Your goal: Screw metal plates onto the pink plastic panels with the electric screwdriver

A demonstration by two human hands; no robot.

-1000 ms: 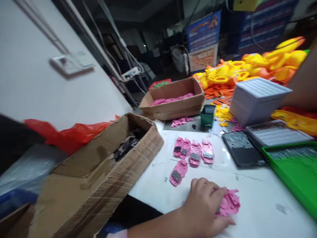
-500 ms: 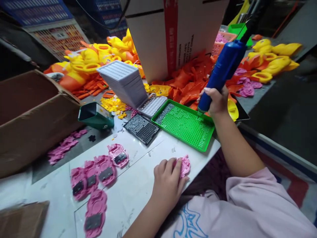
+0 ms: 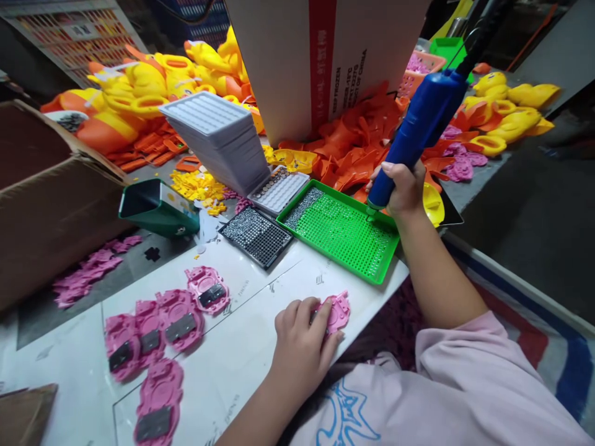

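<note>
In my right hand (image 3: 405,189) is a blue electric screwdriver (image 3: 415,136), gripped near its lower end. Its tip points down into a green perforated tray (image 3: 337,232) that holds many small screws. My left hand (image 3: 304,331) lies over a pink plastic part (image 3: 338,311) near the table's front edge, fingers curled on its left side and partly hiding it. To the left, several pink plastic parts with dark rectangular pieces (image 3: 181,319) lie on the white table. A black perforated tray (image 3: 256,235) with small screws sits beside the green one.
Behind the trays stand a stack of white trays (image 3: 216,139) and a big carton (image 3: 288,68). Orange plastic pieces (image 3: 344,148) and yellow duck-shaped toys (image 3: 144,87) are heaped there. A dark green bin (image 3: 160,207) and a brown cardboard box (image 3: 51,204) stand at left.
The view has shifted slightly, so the table items at left appear further left. Both hands keep their holds, and the screwdriver tip stays at the green tray.
</note>
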